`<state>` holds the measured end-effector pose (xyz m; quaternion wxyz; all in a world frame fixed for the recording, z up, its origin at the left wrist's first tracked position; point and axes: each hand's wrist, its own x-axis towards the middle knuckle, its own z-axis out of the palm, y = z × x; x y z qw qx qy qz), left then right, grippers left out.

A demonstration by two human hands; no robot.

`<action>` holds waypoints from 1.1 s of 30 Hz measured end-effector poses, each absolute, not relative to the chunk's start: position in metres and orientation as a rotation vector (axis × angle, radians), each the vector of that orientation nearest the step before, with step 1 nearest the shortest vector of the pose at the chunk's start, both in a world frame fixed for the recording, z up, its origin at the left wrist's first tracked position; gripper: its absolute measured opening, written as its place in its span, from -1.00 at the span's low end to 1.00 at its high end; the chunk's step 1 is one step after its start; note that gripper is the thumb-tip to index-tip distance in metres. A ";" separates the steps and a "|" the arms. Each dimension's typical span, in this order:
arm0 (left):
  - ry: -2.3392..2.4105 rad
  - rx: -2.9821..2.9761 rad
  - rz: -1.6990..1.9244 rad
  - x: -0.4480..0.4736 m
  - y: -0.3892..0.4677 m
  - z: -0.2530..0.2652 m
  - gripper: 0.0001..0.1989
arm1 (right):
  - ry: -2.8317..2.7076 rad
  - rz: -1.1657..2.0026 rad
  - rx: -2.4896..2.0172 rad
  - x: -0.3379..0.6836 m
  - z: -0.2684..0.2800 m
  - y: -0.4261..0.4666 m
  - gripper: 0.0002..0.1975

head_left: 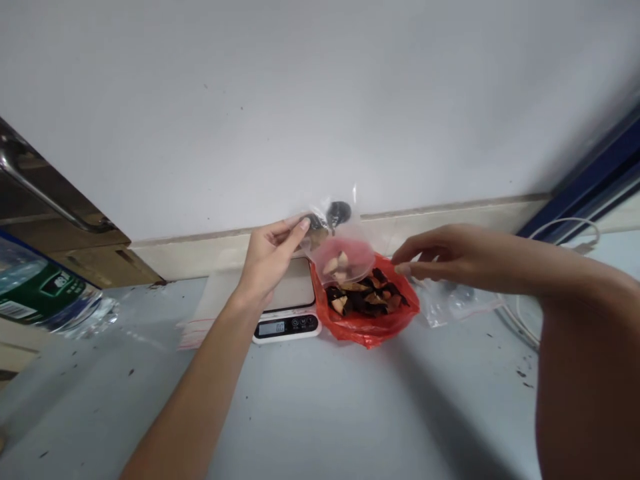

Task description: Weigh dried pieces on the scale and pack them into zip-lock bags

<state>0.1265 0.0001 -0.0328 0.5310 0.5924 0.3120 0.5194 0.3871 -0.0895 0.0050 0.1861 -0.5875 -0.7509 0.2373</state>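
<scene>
A clear plastic bag (365, 230) with a few dark and pale pieces inside hangs from my left hand (274, 257), its thumb and fingers pinched on the bag's upper left edge. The bag's lower part overlaps an open red plastic bag (367, 333) filled with dried dark-brown and tan pieces (373, 297). At the red bag's right rim is my right hand (435, 253), fingers curled and fingertips close together; whether they grip the rim or a small piece is hidden. Left of the red bag sits a white kitchen scale (295, 330), its display reading about zero, partly behind my left hand.
Flat clear zip bags (193, 330) lie left of the scale, and more clear bags (455, 303) lie right of the red bag. A large water bottle (45, 287) is at the left. A white cable (520, 327) runs along the right. The wall (300, 100) stands behind.
</scene>
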 end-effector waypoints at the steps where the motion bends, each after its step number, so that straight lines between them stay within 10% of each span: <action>1: 0.720 1.425 1.265 0.129 -0.001 -0.032 -0.67 | -2.073 0.608 -1.720 0.387 0.003 -0.087 -0.70; 27: 0.763 1.735 1.371 0.089 -0.001 -0.003 -0.50 | -1.525 0.719 -1.332 0.332 0.002 -0.074 -0.64; 33: 0.935 1.821 1.376 0.057 0.005 0.000 -0.72 | -1.518 0.827 -1.227 0.295 -0.011 -0.065 -0.63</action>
